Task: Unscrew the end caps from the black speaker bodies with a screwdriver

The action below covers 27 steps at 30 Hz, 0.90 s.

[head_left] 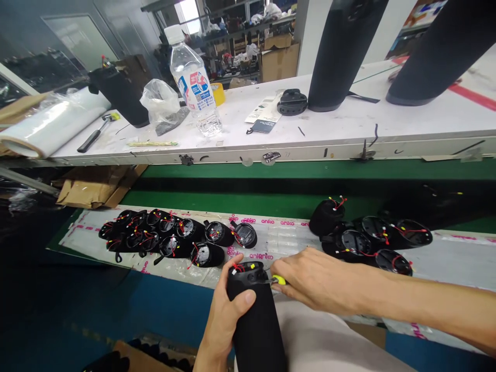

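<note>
My left hand (pixel 228 312) is wrapped round the upper part of a black cylinder (pixel 258 330), its thumb on the near side and fingers behind. Red wires and small white and yellow connectors stick out of the cylinder's top end. My right hand (pixel 321 279) is closed on a tool with a yellow end (pixel 278 280); the tool's thin metal part reaches the right side of the cylinder's rim. The palm hides the rest of the tool. The cylinder leans over my lap.
Black cylinders with wires (pixel 188 230) stand grouped on the bench at left, and more (pixel 354 242) at right. The shelf (pixel 232 147) above holds a bottle (pixel 197 88), a film roll (pixel 58 121), a hammer-like tool (pixel 95 135) and large black cylinders (pixel 341 57).
</note>
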### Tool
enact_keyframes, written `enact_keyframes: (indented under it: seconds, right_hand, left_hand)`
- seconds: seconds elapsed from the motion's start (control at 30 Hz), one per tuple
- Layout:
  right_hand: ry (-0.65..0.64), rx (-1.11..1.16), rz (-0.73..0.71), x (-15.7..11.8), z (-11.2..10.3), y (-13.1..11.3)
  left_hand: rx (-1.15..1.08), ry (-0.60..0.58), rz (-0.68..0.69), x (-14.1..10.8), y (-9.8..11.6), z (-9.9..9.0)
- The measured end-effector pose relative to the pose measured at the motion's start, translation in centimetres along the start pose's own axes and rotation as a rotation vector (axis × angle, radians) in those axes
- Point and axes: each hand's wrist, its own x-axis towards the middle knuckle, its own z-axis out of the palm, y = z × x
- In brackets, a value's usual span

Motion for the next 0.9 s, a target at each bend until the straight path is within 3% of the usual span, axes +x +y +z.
enact_keyframes:
  seconds: [0.23, 0.47, 0.63, 0.9]
  right_hand:
    - [-0.012, -0.114, -0.069, 0.4, 0.8, -0.3]
    - [-0.058, -0.205, -0.12, 0.4, -0.2, -0.5]
    - [-0.051, -0.308, -0.116, 0.1, 0.2, -0.5]
    - [-0.126, -0.414, -0.172, -0.2, 0.7, -0.5]
  left_hand:
    - [0.162, 0.041, 0.067, -0.3, 0.6, 0.4]
    - [0.271, 0.042, 0.107, -0.5, 0.7, 0.4]
    - [0.419, 0.138, 0.155, -0.9, 0.8, 1.1]
    - [0.519, 0.193, 0.136, -1.2, 0.8, 2.4]
